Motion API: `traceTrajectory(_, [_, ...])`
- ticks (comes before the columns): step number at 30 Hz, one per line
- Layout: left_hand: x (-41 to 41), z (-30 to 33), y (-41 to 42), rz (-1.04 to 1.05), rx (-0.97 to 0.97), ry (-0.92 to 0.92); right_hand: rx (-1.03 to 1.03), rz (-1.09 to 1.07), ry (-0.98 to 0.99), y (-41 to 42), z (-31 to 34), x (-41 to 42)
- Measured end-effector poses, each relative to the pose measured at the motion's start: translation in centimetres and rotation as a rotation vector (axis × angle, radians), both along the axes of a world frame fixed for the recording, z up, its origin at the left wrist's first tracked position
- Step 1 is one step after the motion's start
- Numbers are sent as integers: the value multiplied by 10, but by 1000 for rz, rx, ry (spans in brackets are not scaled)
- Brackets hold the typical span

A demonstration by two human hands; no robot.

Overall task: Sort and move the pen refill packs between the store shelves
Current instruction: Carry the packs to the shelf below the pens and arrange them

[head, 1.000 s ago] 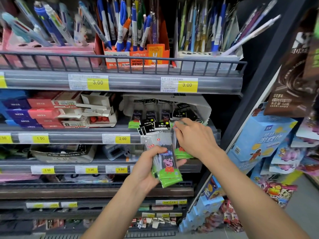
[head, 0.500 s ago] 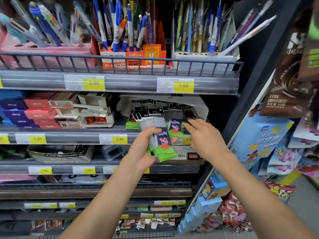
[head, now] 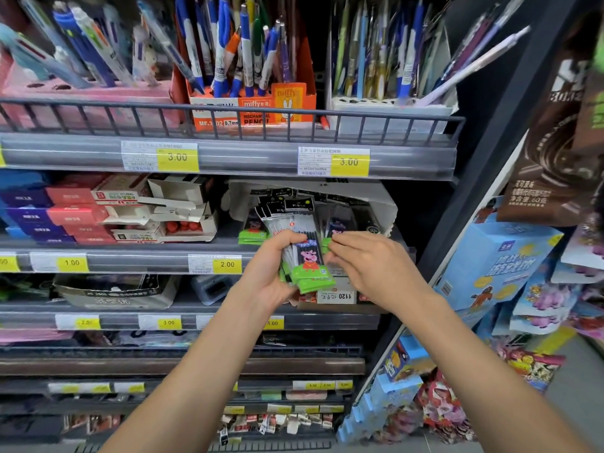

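Grey store shelves (head: 228,158), left hand (head: 271,273) gripping refill packs (head: 304,253), right hand (head: 369,266) pinching their edge

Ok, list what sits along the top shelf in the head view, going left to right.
Pink pen display → orange mechanical pencil box → white pen tray. All stand behind the shelf's wire rail, with two yellow 3.00 price tags below.
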State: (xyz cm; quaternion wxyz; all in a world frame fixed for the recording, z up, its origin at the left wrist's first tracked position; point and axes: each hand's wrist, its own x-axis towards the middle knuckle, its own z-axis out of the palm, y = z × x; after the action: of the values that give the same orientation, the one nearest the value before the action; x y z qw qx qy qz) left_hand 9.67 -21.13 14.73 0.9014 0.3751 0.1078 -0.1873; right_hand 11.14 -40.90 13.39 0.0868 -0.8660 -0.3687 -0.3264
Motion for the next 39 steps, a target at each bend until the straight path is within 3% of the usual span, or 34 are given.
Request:
traceTrajectory(4, [0,10,17,-108,152,5,-12,-23,-29,3,0,13])
traceTrajectory(16, [1,10,46,-72,258,39,-72,-209,-8,11,-1,18])
traceTrajectory(21, [0,0,57,13,196,3,-223,-18,-32,24,-11,20])
traceTrajectory(25, [1,0,57,49,144,-22,-73,-35,-183,27,-21,20])
traceTrajectory(29, [1,3,57,90,100,-10,17,-210,-287,28,-25,19])
traceTrajectory(33, [-1,7,52,72,170,14,-71,-454,-172,39,-18,16])
traceTrajectory(39, [-5,8,47,59,178,19,-32,-350,-32,32,-24,18])
